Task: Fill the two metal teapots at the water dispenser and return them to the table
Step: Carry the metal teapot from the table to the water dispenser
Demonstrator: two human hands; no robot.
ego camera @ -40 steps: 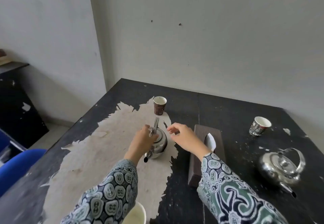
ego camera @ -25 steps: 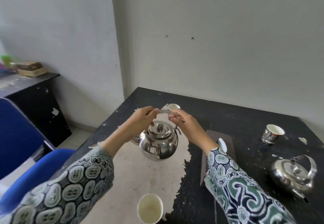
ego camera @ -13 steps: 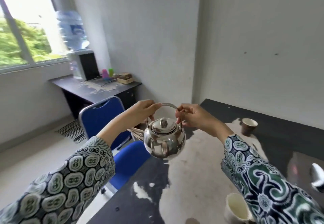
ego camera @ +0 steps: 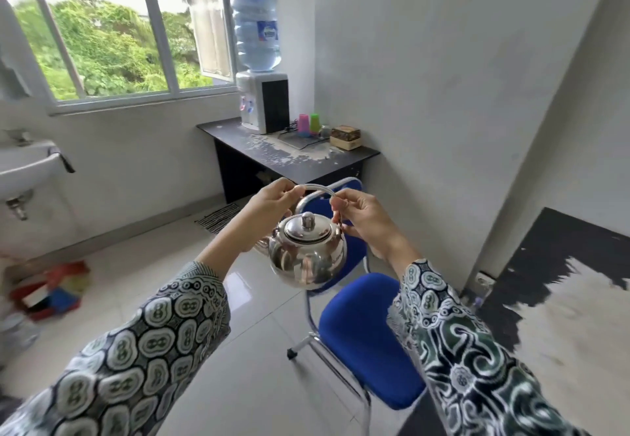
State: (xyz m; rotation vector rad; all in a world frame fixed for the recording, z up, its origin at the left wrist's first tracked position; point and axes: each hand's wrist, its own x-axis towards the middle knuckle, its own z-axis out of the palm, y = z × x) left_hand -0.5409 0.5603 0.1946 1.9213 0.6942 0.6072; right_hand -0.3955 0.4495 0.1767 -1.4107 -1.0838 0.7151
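Note:
A shiny metal teapot [ego camera: 306, 258] with its lid on hangs in the air in front of me, above a blue chair. My left hand [ego camera: 269, 210] grips the left end of its arched handle and my right hand [ego camera: 361, 215] pinches the right end. The water dispenser [ego camera: 262, 101], white with a large blue bottle on top, stands on a dark side desk [ego camera: 289, 156] by the window, some way beyond the teapot. A corner of the worn black table [ego camera: 559, 285] shows at the right. The second teapot is out of view.
A blue chair [ego camera: 364, 330] with metal legs stands between me and the side desk. Pink and green cups [ego camera: 308, 125] and a small box [ego camera: 346, 135] sit beside the dispenser. A white sink [ego camera: 24, 166] is at the left, and red clutter [ego camera: 47, 289] lies on the tiled floor.
I lifted the teapot off the table with both hands and turned left. The view swung from the table to the window side, bringing the dispenser into view ahead.

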